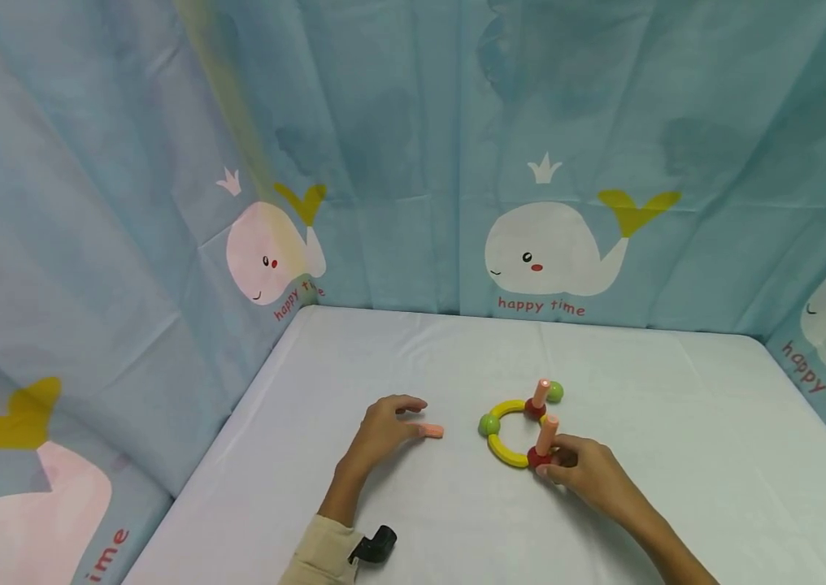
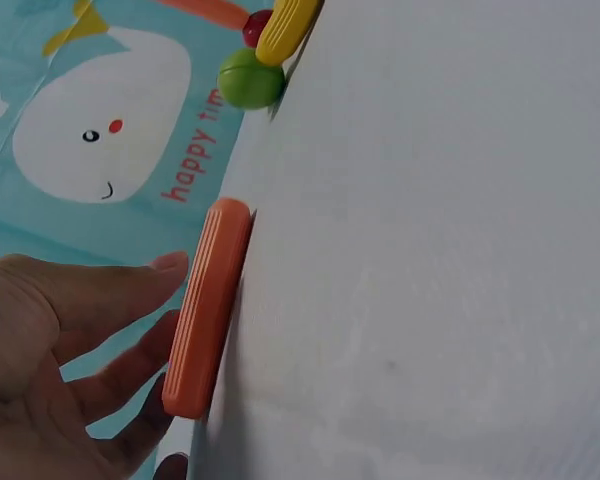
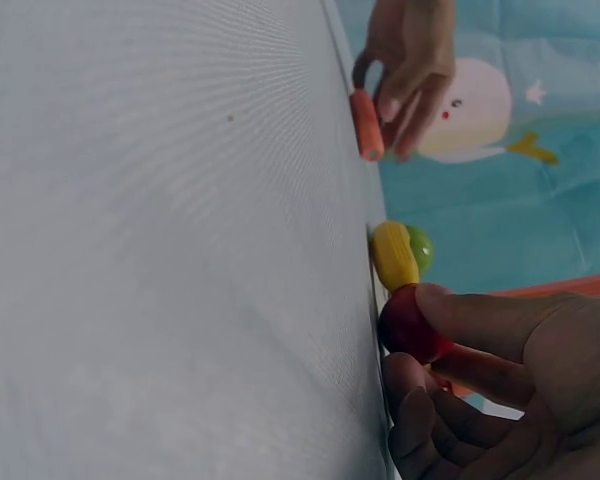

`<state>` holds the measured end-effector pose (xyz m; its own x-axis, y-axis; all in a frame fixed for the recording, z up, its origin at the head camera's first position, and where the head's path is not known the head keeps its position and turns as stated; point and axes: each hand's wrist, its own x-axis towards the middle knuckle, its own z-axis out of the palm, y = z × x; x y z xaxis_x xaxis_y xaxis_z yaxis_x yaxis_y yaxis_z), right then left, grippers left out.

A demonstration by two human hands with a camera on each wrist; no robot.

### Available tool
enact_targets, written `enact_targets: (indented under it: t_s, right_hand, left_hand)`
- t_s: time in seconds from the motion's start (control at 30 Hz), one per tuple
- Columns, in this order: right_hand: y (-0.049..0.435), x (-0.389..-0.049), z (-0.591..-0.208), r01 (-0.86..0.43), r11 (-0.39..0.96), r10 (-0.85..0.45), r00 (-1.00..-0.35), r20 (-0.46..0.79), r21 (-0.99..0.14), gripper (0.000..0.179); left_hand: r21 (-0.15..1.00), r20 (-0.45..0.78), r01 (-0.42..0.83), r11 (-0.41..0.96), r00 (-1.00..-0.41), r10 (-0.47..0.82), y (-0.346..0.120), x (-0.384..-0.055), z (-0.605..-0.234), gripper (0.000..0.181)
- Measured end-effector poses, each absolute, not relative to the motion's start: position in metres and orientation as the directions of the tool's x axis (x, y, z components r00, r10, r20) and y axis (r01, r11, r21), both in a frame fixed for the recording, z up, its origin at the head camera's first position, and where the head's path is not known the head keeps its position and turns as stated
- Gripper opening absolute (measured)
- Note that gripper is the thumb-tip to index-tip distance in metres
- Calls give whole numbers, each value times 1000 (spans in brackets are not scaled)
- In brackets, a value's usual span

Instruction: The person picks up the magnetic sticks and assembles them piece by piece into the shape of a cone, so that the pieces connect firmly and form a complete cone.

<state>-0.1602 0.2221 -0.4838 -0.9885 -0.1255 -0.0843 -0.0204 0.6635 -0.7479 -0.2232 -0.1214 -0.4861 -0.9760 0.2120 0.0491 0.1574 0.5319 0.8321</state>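
A ring of yellow curved rods [image 1: 506, 452], with a green ball [image 1: 489, 424] on its left side, lies on the table. Two orange sticks stand up from its red balls. My right hand [image 1: 592, 471] pinches the near red ball [image 3: 412, 325] between thumb and fingers, below the near upright orange stick [image 1: 547, 435]. Left of the ring, a loose ridged orange stick [image 2: 208, 310] lies flat on the table. My left hand [image 1: 384, 431] is right beside that stick, with thumb and fingers apart.
A second upright orange stick [image 1: 541, 393] rises at the ring's far side, with another green ball [image 1: 554, 392] near it. Everything sits on a white-covered table [image 1: 398, 349]. Blue curtains with whale prints [image 1: 545, 248] enclose the back and sides.
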Motion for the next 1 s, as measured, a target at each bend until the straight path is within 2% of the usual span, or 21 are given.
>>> enact_targets:
  t_s: [0.3,0.57,0.8,1.0]
  right_hand:
    - [222,-159,-485,-24,662,-127,-989,-81,-750,42]
    - [223,-158,-484,-22,662,-123,-989,-79,-749,42]
    - [222,-158,-486,-22,658,-124,-989,-80,-752,40]
    - [222,-158,-485,-18,657,-121,-989,-82,-754,41]
  left_hand:
    - [820,22,157,551,-970,243,-134,-223,-491,37]
    - [804,-14,117,583,-977,215,-137,-223,-493,25]
    - [800,49,164,577,-977,210,-136,-225,-497,22]
    - [833,113,193,519,-977,182,-128,-228,-498,23]
